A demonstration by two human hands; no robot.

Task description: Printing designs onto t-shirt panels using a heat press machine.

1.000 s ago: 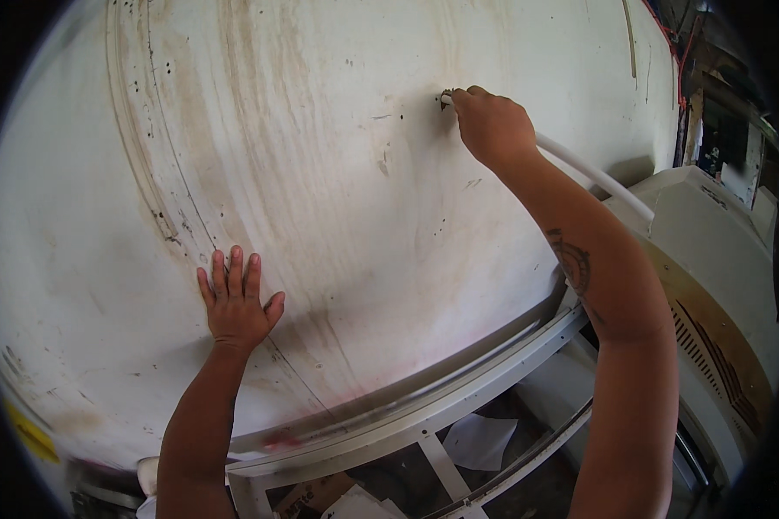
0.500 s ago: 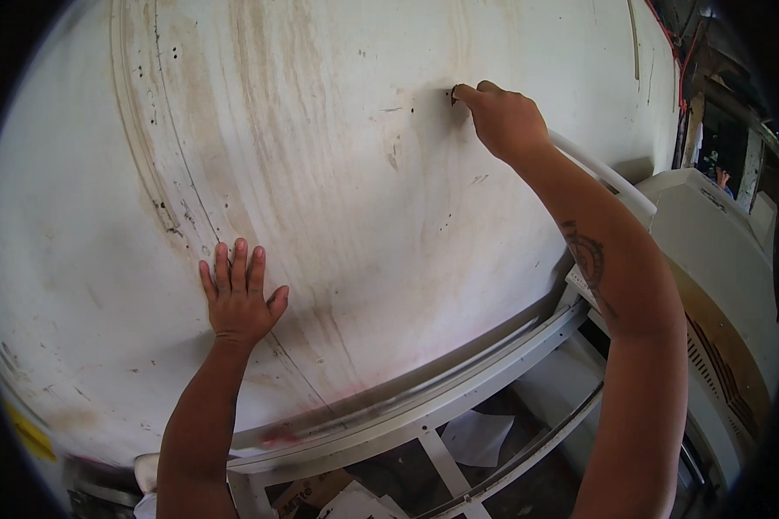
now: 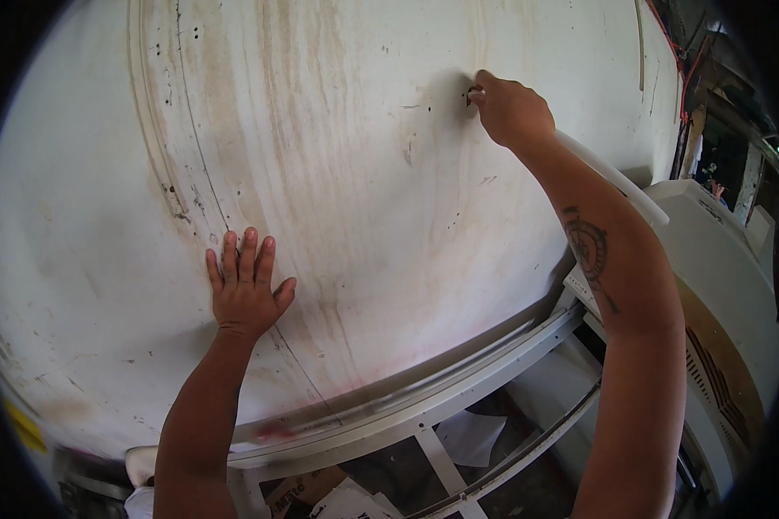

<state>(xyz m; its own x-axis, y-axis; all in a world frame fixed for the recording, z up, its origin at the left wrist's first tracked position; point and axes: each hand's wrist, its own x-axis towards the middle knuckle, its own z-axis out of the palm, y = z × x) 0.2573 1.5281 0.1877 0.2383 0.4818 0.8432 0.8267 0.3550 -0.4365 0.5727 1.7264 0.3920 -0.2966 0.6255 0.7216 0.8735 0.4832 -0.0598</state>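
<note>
Fingers (image 3: 494, 85) (right) clasp tube (image 3: 612, 172); left hand (image 3: 247, 294) splayed.

Dark letters (image 3: 286, 499) stand on the brown cardboard (image 3: 317, 479) at the bottom; the white strip (image 3: 581, 289) carries print too small to read

The person's left hand (image 3: 249, 298) lies with fingers spread flat against a big white panel (image 3: 368, 225) streaked with brown stains, just over a thin dark line. Up to the right, the right hand (image 3: 518, 112) is closed around the end of a white tube (image 3: 601, 162) at a small dark hole (image 3: 470, 97), the tube running back past the forearm toward a white casing (image 3: 710, 238). Below the panel there's a pale metal frame (image 3: 441, 463), with loose paper (image 3: 472, 437) and cardboard (image 3: 307, 486) showing through its openings.
</note>
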